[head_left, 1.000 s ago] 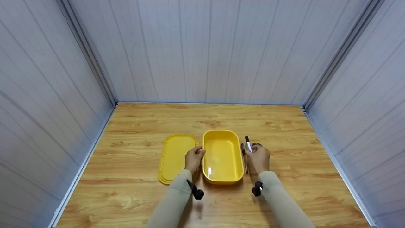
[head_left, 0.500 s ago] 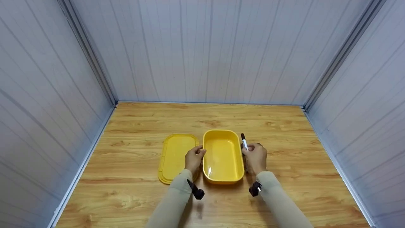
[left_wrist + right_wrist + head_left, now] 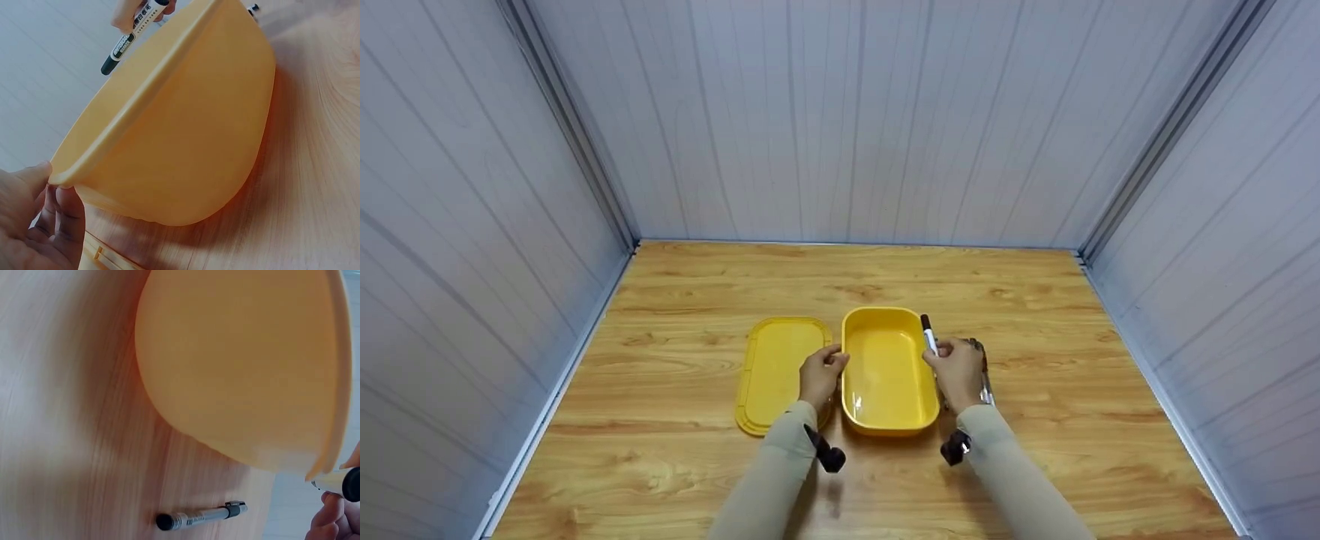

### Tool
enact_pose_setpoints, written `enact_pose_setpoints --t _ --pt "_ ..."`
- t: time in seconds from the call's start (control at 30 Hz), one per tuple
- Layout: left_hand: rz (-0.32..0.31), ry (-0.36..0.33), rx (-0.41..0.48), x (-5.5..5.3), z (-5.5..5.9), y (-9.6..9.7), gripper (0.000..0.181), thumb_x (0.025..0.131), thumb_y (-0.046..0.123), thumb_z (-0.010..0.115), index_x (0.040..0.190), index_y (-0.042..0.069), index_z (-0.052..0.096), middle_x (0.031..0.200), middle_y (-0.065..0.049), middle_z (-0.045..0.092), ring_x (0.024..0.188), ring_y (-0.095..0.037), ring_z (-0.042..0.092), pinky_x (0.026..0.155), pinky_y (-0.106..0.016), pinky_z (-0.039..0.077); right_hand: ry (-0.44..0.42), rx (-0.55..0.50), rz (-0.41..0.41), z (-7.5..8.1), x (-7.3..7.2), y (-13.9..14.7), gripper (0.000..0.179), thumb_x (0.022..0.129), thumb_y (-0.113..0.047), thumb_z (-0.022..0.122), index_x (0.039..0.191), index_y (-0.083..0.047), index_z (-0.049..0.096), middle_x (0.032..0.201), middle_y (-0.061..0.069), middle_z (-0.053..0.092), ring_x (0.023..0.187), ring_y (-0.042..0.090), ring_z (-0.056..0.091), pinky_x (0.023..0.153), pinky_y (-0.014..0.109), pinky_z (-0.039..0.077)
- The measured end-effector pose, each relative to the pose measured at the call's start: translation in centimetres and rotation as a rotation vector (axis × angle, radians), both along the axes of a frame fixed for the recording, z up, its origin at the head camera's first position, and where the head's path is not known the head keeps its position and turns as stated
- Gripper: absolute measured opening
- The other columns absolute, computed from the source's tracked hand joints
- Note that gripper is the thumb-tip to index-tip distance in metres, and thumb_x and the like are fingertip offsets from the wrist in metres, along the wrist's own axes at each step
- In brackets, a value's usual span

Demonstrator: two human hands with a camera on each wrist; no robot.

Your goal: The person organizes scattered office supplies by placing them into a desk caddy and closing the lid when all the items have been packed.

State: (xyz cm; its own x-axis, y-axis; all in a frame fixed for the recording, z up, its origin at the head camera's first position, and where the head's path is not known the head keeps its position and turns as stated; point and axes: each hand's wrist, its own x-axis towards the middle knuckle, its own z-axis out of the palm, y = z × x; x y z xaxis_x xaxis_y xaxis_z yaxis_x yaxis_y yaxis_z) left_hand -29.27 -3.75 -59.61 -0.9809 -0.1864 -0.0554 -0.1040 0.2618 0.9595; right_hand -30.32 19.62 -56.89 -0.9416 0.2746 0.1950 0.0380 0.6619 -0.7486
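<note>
A yellow plastic box (image 3: 889,375) stands without its lid on the wooden table. My left hand (image 3: 819,377) pinches the box's left rim between thumb and fingers, as the left wrist view (image 3: 42,216) shows up close. In my right hand (image 3: 958,375) is a white whiteboard marker (image 3: 930,339) with a black cap, pinched by thumb and fingertips. It overlaps the box's right rim in the head view, cap pointing away from me. From the left wrist, the marker (image 3: 126,42) appears over the box opening. A clear-barrelled pen (image 3: 202,516) lies beside the box.
The matching yellow lid (image 3: 772,375) lies flat left of the box, partly under my left hand. A slim dark-and-clear pen (image 3: 987,386) shows just right of my right hand. Pale panel walls (image 3: 847,135) enclose the table at the back and sides.
My right hand has moved left with the marker, from over the table beside the box to its right rim. The left hand and box have stayed in place.
</note>
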Motion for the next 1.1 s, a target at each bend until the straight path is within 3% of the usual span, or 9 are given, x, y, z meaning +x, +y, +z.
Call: enact_pose_setpoints --t 0.3,0.57,0.9,1.1 --pt "-0.017 0.004 0.036 0.0 0.0 0.1 0.031 0.095 0.015 0.065 0.122 0.000 0.067 0.093 -0.010 0.067 0.080 -0.016 0.060 0.069 -0.026 0.051 -0.019 -0.109 0.030 -0.1 0.2 -0.8 0.019 0.078 -0.012 0.075 0.095 -0.002 0.073 0.078 0.007 0.063 0.057 0.013 0.059 0.049 0.024 0.049" --pt "0.004 -0.033 0.081 -0.2 0.1 0.3 0.031 0.095 0.015 0.065 0.123 0.002 0.067 0.096 -0.009 0.067 0.085 -0.018 0.060 0.073 -0.027 0.051 -0.018 -0.077 0.036 -0.2 0.1 -1.4 0.019 0.078 -0.013 0.078 0.093 -0.003 0.074 0.078 0.006 0.066 0.061 0.013 0.059 0.053 0.024 0.049" --pt "0.006 -0.045 0.119 -0.5 0.1 0.6 0.032 0.095 0.014 0.066 0.123 0.001 0.067 0.092 -0.007 0.065 0.079 -0.015 0.058 0.068 -0.024 0.049 -0.023 -0.097 0.063 0.0 0.2 -1.8 0.015 0.081 -0.013 0.077 0.093 -0.004 0.074 0.077 0.006 0.063 0.059 0.013 0.060 0.051 0.025 0.050" --pt "0.006 -0.005 0.071 -0.5 0.1 0.5 0.031 0.093 0.013 0.067 0.121 -0.001 0.067 0.090 -0.006 0.065 0.080 -0.015 0.057 0.069 -0.025 0.048 -0.042 -0.093 0.079 0.1 0.2 -2.1 0.020 0.082 -0.016 0.076 0.096 -0.003 0.074 0.078 0.006 0.063 0.057 0.013 0.059 0.049 0.026 0.050"
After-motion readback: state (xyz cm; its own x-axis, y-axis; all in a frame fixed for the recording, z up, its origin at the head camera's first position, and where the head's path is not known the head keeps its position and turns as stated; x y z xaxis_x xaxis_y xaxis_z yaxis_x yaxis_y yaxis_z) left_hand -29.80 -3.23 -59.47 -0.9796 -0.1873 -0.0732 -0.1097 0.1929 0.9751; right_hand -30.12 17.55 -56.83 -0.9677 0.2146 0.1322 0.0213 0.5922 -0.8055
